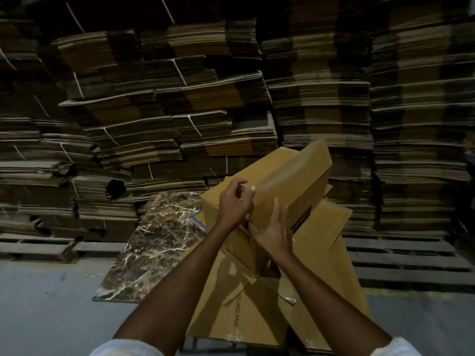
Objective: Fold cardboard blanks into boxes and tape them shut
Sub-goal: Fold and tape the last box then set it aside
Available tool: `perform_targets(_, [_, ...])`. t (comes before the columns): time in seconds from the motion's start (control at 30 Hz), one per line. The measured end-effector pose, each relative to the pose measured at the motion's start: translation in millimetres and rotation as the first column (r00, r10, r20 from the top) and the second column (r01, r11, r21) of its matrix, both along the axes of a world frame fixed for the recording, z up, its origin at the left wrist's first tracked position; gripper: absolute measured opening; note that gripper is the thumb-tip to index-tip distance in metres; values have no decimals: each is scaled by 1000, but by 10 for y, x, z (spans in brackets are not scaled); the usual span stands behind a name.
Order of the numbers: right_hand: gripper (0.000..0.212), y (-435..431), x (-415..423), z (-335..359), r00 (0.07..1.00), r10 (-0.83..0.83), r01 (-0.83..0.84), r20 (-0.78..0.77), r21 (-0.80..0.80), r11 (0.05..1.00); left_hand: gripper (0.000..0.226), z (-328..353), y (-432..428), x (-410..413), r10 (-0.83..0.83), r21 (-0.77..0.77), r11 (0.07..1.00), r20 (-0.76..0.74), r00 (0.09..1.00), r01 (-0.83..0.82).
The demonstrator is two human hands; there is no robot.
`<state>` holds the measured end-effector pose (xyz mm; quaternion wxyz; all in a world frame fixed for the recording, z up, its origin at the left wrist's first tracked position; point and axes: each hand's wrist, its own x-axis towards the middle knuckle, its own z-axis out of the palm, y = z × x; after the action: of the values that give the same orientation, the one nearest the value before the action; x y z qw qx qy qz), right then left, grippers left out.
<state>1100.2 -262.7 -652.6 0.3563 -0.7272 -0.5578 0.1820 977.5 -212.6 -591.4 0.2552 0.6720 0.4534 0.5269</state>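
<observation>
While the fingers (pixel 238 183) of the left hand (pixel 234 204) curl over the near top edge of the box (pixel 290 181) and grip it there, the right hand (pixel 273 235) lies flat against the box's near face. Its fingers are straight and spread, the thumb pointing up the cardboard, pressing rather than grasping. The two hands sit close together at the box's near corner, the left one higher.

The box is tan, half formed and tilted, its far end raised with one flap standing above the rest. It rests on a loose heap of blanks (pixel 231 304), flat tan sheets that fan out toward the person; the nearest one carries printed letters and a strip of clear tape. Just left of the heap a marbled brown slab (pixel 159 240) lies on the grey floor (pixel 38 309), its right edge running under the cardboard.

Both forearms are bare, with white sleeves (pixel 123 349) showing at the bottom. Behind everything rise tall stacks (pixel 180 111) of flattened cardboard, many bundles tied with white straps (pixel 180 70), sitting on wooden pallets (pixel 411 258).
</observation>
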Motion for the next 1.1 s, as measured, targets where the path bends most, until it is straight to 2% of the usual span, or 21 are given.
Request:
perform_targets(0.07, [110, -67, -71, 49, 995, -75, 91, -67, 278, 956, 28, 206, -75, 104, -297, -88, 946, 155, 942, 313])
perform_targets(0.1, [104, -115, -107, 92, 985, -129, 164, -111, 400, 902, 31, 280, -92, 141, -423, -171, 870, 225, 878, 463])
perform_targets(0.17, [96, -204, -145, 153, 945, -265, 327, -191, 535, 779, 35, 316, -88, 165, -580, -324, 718, 210, 787, 616])
perform_targets(0.2, [96, -238, -129, 170, 920, -340, 390, -197, 560, 731, 33, 280, -65, 153, -617, -365, 700, 125, 777, 614])
perform_targets(0.27, [99, -312, -41, 199, 891, -433, 422, -136, 598, 681, 27, 115, 8, 97, -634, -379, 724, -38, 772, 576])
perform_targets(0.33, [98, -358, 71, 189, 888, -460, 371, -8, 604, 705, 28, -64, 96, 41, -593, -382, 774, -160, 789, 504])
perform_targets(0.4, [86, -391, 145, 161, 873, -457, 290, 170, 572, 767, 39, -261, 225, -25, -502, -348, 856, -386, 774, 382])
perform_targets(0.47, [63, -416, 199, 104, 833, -445, 226, 329, 532, 816, 48, -375, 286, -59, -434, -275, 901, -587, 683, 335])
perform_targets(0.57, [43, -475, 298, -30, 799, -444, 258, 405, 435, 862, 56, -418, 326, -65, -367, -190, 913, -768, 525, 360])
perform_targets(0.6, [40, -514, 337, -42, 790, -438, 286, 429, 374, 882, 64, -423, 362, -84, -360, -195, 909, -811, 461, 368])
perform_targets(0.67, [31, -585, 425, -51, 817, -329, 312, 473, 118, 943, 80, -412, 428, -188, -355, -216, 902, -864, 358, 373])
perform_targets(0.73, [25, -617, 489, -73, 918, -165, 235, 362, -161, 959, 92, -459, 492, -335, -295, -182, 912, -913, 283, 367])
perform_targets(0.77, [32, -606, 486, -70, 964, -111, 168, 241, -231, 958, 89, -502, 508, -399, -245, -136, 922, -929, 278, 362])
perform_targets(0.83, [59, -526, 412, -5, 989, -135, 114, -58, -282, 953, 67, -607, 510, -480, -140, -13, 928, -938, 316, 373])
perform_targets(0.9, [89, -391, 276, 110, 940, -215, 99, -266, -392, 915, 51, -712, 451, -492, -47, 103, 910, -937, 347, 401])
perform_targets(0.97, [113, -206, 159, 107, 897, -295, 126, -330, -450, 884, 48, -780, 341, -466, -13, 155, 895, -928, 373, 419])
perform_targets(1.0, [118, -115, 124, 66, 882, -334, 156, -333, -461, 873, 49, -803, 287, -444, -9, 173, 882, -923, 384, 438])
perform_targets(1.03, [115, -49, 113, 18, 875, -364, 184, -320, -476, 860, 50, -810, 229, -418, -11, 182, 874, -920, 393, 450])
perform_targets(1.1, [91, -48, 113, 18, 883, -396, 240, -251, -484, 842, 45, -845, 122, -361, -34, 196, 852, -905, 425, 486])
